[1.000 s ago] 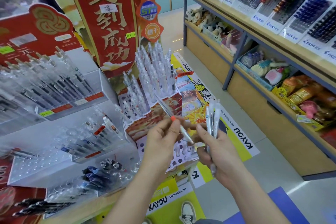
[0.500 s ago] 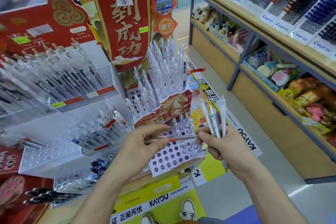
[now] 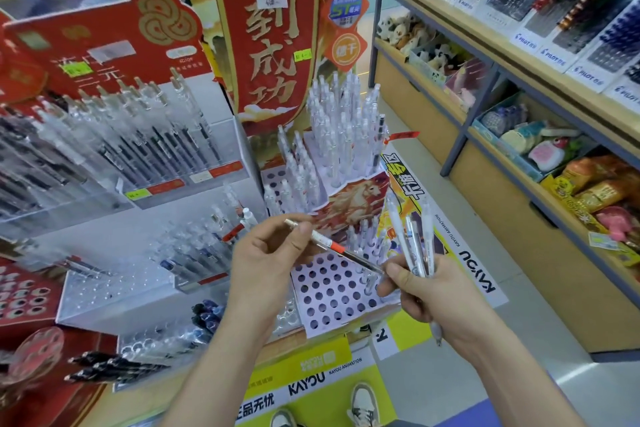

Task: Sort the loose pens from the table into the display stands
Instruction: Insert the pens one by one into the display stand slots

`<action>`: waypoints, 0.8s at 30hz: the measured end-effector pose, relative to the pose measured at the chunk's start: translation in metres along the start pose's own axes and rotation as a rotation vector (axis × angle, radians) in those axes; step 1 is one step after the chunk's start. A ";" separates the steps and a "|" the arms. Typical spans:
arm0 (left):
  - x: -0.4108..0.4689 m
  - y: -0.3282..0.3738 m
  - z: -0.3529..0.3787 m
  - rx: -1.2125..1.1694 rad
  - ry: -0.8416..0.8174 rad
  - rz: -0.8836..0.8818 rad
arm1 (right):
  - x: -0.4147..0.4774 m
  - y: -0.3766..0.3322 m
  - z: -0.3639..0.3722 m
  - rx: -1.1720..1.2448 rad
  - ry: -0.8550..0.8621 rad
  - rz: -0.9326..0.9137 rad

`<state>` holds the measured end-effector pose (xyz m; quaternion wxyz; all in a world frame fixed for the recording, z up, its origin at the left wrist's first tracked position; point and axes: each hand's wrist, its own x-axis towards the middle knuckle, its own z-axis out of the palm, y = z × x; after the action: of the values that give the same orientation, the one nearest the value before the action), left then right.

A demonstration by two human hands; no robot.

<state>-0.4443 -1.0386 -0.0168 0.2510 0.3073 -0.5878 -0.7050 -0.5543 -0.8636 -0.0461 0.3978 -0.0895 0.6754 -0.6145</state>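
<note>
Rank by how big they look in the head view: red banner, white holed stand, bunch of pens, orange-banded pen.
1. red banner, even cut off at the top.
2. white holed stand, partly hidden.
3. bunch of pens.
4. orange-banded pen, similar in length but thinner; both sit nearest the camera.

Red banner (image 3: 270,28): 马到成功. Yellow base panel (image 3: 311,380): KAYOU — KAYOU ANIMATION. Floor sticker (image 3: 479,276): KAYOU. Shelf labels (image 3: 526,40): PILOT.
</note>
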 end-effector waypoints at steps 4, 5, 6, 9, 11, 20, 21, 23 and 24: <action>-0.004 0.018 -0.020 0.084 0.109 0.173 | -0.002 -0.008 0.018 -0.048 -0.024 -0.019; -0.006 0.023 -0.030 0.117 0.127 0.221 | -0.003 -0.011 0.023 -0.049 -0.039 -0.017; -0.008 0.030 -0.041 0.144 0.145 0.268 | -0.003 -0.013 0.029 -0.044 -0.054 -0.012; -0.013 0.051 -0.079 0.230 0.191 0.407 | -0.006 -0.022 0.053 0.032 -0.092 0.010; -0.015 0.066 -0.106 0.270 0.253 0.485 | -0.008 -0.028 0.073 0.069 -0.120 0.018; -0.017 0.104 -0.224 0.406 0.497 0.556 | -0.010 -0.045 0.180 0.054 -0.366 -0.105; -0.014 0.104 -0.234 0.408 0.502 0.531 | -0.010 -0.045 0.191 0.044 -0.368 -0.111; -0.005 0.102 -0.248 0.417 0.493 0.479 | -0.009 -0.043 0.212 0.030 -0.369 -0.122; 0.000 0.099 -0.253 0.442 0.482 0.463 | -0.008 -0.042 0.221 0.026 -0.371 -0.123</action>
<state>-0.2608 -1.2276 0.0506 0.4618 0.3699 -0.7034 -0.3939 -0.4213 -1.0358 0.0111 0.4785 -0.2371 0.5757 -0.6192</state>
